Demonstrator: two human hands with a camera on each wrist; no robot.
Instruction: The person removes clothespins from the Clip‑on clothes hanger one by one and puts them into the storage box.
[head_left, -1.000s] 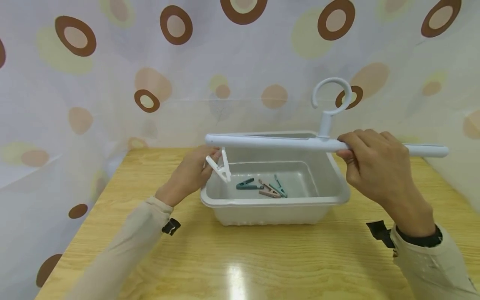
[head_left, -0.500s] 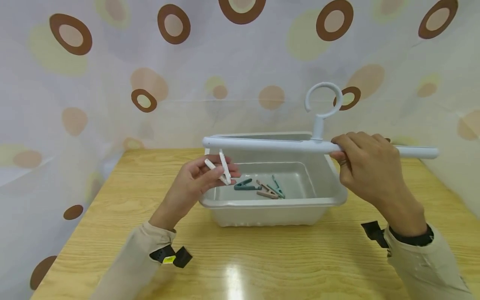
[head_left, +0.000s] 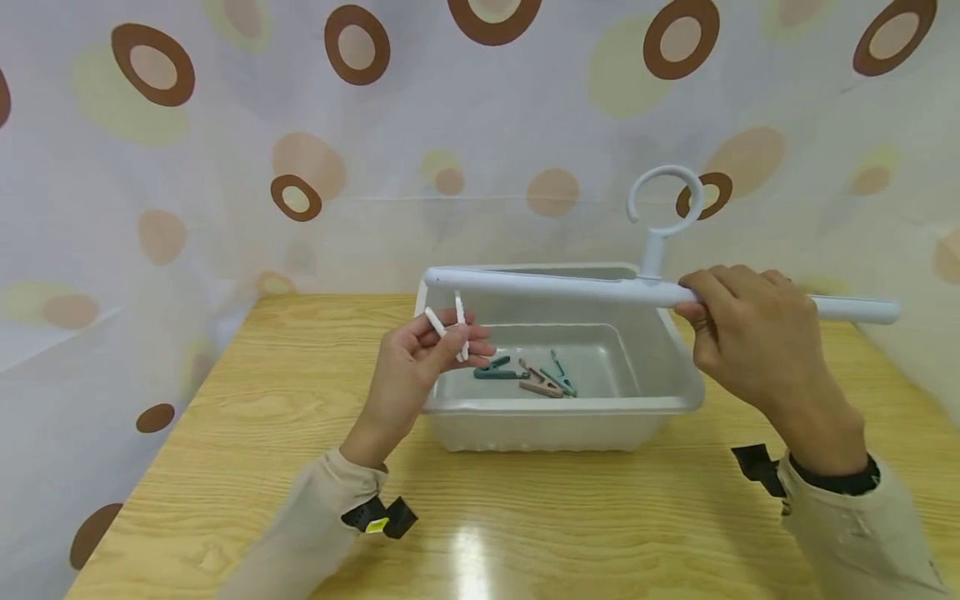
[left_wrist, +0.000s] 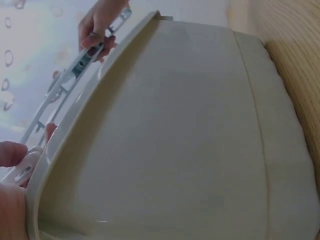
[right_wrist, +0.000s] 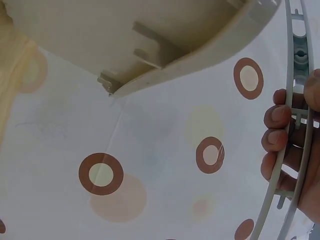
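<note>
A white clothespin (head_left: pixel 450 327) is pinched between the thumb and fingers of my left hand (head_left: pixel 408 367), its two legs spread and pointing up. That hand is over the left rim of the grey-white basin (head_left: pixel 570 407), just under the hanger's left end. My right hand (head_left: pixel 765 333) grips the bar of a pale hanger (head_left: pixel 570 287) right of its round hook, holding it level above the basin. In the right wrist view, fingers (right_wrist: pixel 276 116) curl round the hanger's hollow underside. Inside the basin lie a dark green clothespin (head_left: pixel 501 373), a pinkish-brown clothespin (head_left: pixel 542 387) and a teal clothespin (head_left: pixel 562 379).
The basin stands on a light wooden table (head_left: pixel 300 433). Behind it hangs a pale curtain (head_left: pixel 480 150) printed with brown rings and soft dots. Black straps with small tabs sit at both wrists.
My left hand has turned so that its palm and fingers show, and has shifted slightly right with the clothespin. The right hand and hanger have barely moved.
</note>
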